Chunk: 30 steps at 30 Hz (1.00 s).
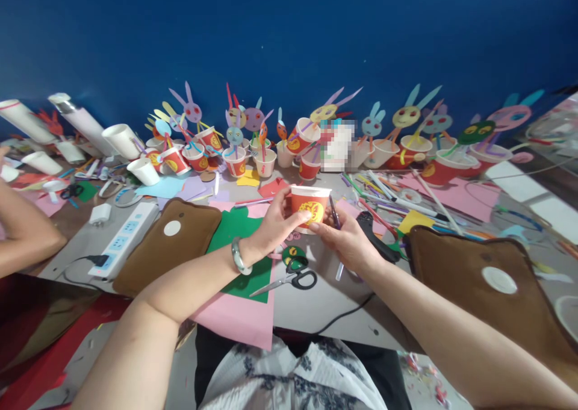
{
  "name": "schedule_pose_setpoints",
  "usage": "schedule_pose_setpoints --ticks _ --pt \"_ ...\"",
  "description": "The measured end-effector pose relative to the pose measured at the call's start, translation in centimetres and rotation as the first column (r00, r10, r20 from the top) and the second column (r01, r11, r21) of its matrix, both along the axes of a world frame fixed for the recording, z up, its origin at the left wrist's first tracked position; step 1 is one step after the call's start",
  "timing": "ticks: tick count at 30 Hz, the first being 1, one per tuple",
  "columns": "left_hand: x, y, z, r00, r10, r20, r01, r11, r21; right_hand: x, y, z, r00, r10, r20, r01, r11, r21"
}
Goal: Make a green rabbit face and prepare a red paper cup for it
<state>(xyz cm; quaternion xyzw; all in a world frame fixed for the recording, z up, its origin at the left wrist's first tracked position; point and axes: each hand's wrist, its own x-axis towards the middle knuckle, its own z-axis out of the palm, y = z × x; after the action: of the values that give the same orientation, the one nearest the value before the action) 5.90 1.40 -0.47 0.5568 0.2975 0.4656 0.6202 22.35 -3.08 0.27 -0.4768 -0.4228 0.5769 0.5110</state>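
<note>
Between my hands, above the middle of the table, is a red paper cup (308, 205) with a white rim and a yellow print. My left hand (282, 220) wraps round its left side, thumb across the front. My right hand (347, 235) touches its lower right side and also holds a dark pen (335, 212) pointing up. Just below lie black-handled scissors (301, 279), a green paper disc (293, 253) with yellow eyes, and green paper (246, 283) over a pink sheet (253, 326).
Cups with paper rabbit faces (409, 118) line the back by the blue wall. Brown cushions lie left (192, 229) and right (451, 259). A power strip (124, 238), a black glue gun (374, 238) and coloured strips surround the work area. Another person's arm (27, 235) is at far left.
</note>
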Motion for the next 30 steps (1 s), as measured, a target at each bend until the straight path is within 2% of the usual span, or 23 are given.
schedule_pose_setpoints --ticks 5,12,16,23,30 --pt "0.0 -0.3 0.2 0.998 0.045 -0.052 -0.046 0.999 -0.005 -0.2 0.0 0.4 0.999 0.028 -0.016 -0.028 0.999 -0.03" --pt "-0.2 0.2 0.2 0.99 0.095 -0.108 -0.095 0.995 0.004 -0.2 0.1 -0.1 0.997 0.029 0.067 -0.029 1.0 -0.003" --pt "-0.3 0.3 0.4 0.991 0.088 -0.097 -0.091 0.995 -0.029 -0.2 0.1 0.0 0.997 0.038 0.065 -0.039 0.999 0.004" --pt "-0.1 -0.5 1.7 0.993 0.096 -0.073 -0.102 0.992 -0.078 -0.1 0.2 -0.3 0.999 0.036 0.034 -0.036 0.999 0.001" --pt "0.0 -0.4 1.2 0.994 0.098 -0.04 -0.101 0.992 -0.078 -0.1 0.2 -0.6 0.999 -0.002 0.044 0.002 1.0 0.003"
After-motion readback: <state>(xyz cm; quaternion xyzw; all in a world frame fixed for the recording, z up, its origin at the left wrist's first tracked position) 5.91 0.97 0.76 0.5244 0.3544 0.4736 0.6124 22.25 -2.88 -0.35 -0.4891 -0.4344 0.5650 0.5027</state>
